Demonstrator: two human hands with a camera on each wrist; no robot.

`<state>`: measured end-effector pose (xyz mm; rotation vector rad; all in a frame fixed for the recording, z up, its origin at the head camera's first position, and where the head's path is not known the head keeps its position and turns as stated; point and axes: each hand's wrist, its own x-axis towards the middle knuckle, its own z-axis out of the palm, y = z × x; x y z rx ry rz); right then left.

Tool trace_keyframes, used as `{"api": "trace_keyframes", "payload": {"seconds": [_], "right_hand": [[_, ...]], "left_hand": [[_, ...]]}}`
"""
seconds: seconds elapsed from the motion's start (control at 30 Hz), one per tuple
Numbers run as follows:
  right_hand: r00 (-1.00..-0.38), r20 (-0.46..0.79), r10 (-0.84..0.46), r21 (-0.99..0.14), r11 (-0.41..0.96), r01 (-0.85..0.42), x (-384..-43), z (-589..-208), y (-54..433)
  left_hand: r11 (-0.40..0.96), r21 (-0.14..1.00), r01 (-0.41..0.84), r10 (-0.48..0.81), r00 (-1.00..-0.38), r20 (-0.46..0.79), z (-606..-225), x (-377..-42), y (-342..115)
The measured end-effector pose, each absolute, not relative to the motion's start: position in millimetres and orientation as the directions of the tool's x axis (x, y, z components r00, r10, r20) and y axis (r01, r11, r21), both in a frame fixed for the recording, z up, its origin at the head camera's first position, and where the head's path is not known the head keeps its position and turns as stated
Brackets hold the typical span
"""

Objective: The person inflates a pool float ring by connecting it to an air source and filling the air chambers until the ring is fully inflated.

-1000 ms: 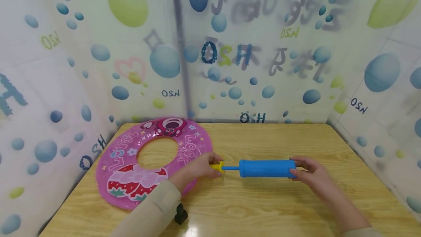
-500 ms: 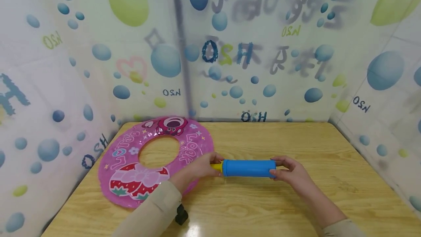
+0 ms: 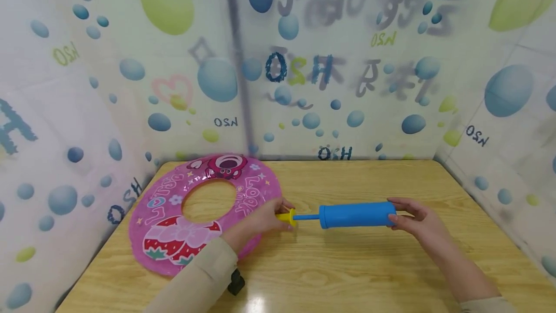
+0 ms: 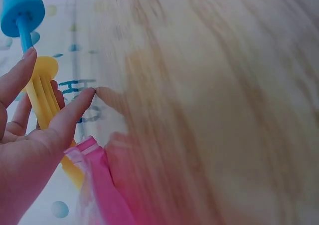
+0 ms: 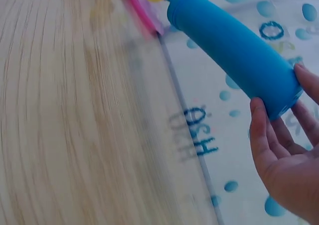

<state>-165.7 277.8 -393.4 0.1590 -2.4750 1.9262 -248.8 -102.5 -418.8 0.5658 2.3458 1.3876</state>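
A hand pump with a blue barrel (image 3: 358, 214) and a yellow handle (image 3: 284, 217) hangs sideways above the table. My left hand (image 3: 269, 216) holds the yellow handle; the left wrist view shows the handle's ribbed length (image 4: 45, 98) passing between thumb and fingers. My right hand (image 3: 419, 221) grips the far end of the barrel, fingertips round its rim in the right wrist view (image 5: 286, 150). A length of blue rod (image 3: 306, 217) shows between handle and barrel. Under the left forearm lies a pink swim ring (image 3: 149, 223), printed with a bear and strawberries, partly covered by the sleeve.
The wooden table (image 3: 347, 274) carries the ring on its left side. Curtain-like walls (image 3: 356, 86) printed with bubbles and letters close off the back and both sides. A small black device (image 3: 236, 282) shows beneath the left sleeve.
The right hand pushed the barrel leftward onto the handle half a second ago, then drew it back right, baring the rod again. The barrel now tilts slightly up. The left hand stays nearly still.
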Motion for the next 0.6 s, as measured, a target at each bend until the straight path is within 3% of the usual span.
{"api": "trace_keyframes", "payload": {"seconds": [0.33, 0.6], "right_hand": [[-0.990, 0.082, -0.114, -0.977, 0.186, -0.103, -152, -387, 337], [-0.988, 0.074, -0.134, -0.956, 0.273, -0.109, -150, -388, 338]], "left_hand": [[0.483, 0.856, 0.182, 0.496, -0.863, -0.096, -419, -251, -105], [0.507, 0.846, 0.165, 0.490, -0.862, -0.126, -418, -250, -107]]}}
